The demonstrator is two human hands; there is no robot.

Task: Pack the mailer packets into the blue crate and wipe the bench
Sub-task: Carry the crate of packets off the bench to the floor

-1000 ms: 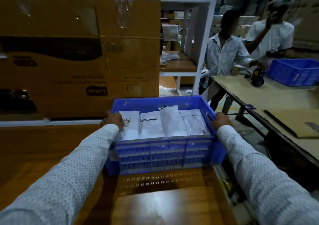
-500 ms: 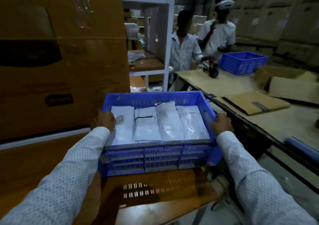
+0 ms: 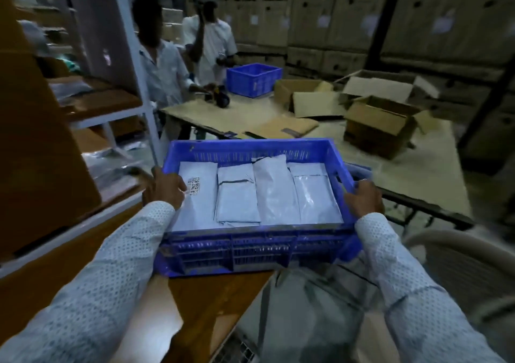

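Note:
I carry a blue crate point(image 3: 250, 251) in front of me, over the right edge of the wooden bench point(image 3: 211, 301). Several white mailer packets point(image 3: 274, 192) lie side by side inside it. The leftmost packet point(image 3: 199, 198) shows a printed code label. My left hand point(image 3: 164, 188) grips the crate's left rim. Over on the other side, my right hand point(image 3: 362, 198) grips the right rim. The crate hangs partly past the bench edge, above my legs.
A second table point(image 3: 390, 167) ahead holds another blue crate point(image 3: 252, 79), open cardboard boxes point(image 3: 381, 123) and flat cardboard. Two people point(image 3: 167, 67) stand at its far left. A white shelf frame point(image 3: 139, 78) and brown cartons stand left. A chair point(image 3: 457, 268) is at right.
The crate has swung right, off the bench and toward the second table, with both hands still on its rims. My view has turned right with it.

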